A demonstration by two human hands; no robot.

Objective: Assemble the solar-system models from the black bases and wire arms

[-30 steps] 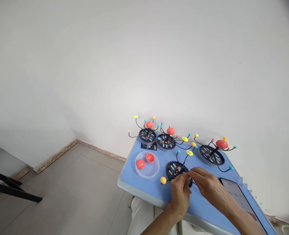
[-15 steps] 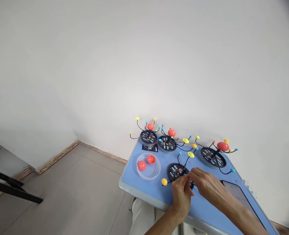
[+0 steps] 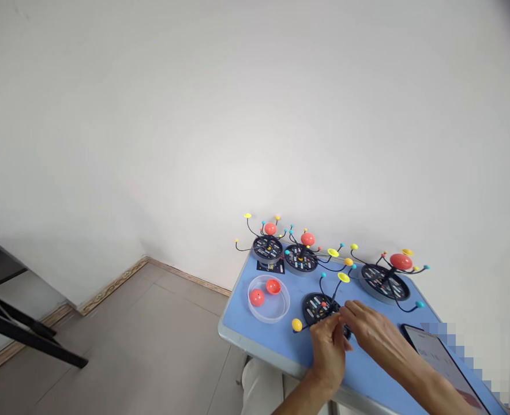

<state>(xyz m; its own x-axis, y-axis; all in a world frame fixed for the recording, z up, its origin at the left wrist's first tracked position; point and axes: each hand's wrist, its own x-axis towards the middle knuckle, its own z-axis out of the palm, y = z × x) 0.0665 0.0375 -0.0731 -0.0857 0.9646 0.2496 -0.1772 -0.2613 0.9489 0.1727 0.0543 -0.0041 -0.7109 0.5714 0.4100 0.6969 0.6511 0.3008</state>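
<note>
In front of me on the table is a solar system model with a round black base. Curved black arms rise from it, tipped with blue and yellow balls, and an orange-yellow ball sticks out at its left. My left hand is closed over the near side of the base, thumb and fingers pinched. Against it, my right hand also pinches, fingertips meeting the left ones. Whatever small part lies between the fingers is hidden. The hands cover the right part of the base.
A clear round dish holds two red half-shells. Behind stand three similar models with red centre balls: one at left, one in the middle, one at right. A phone lies at the right of the blue table.
The view has shifted, so everything sits slightly farther right and lower. My hands stay pinched together at the same model, with hardly any movement relative to it.
</note>
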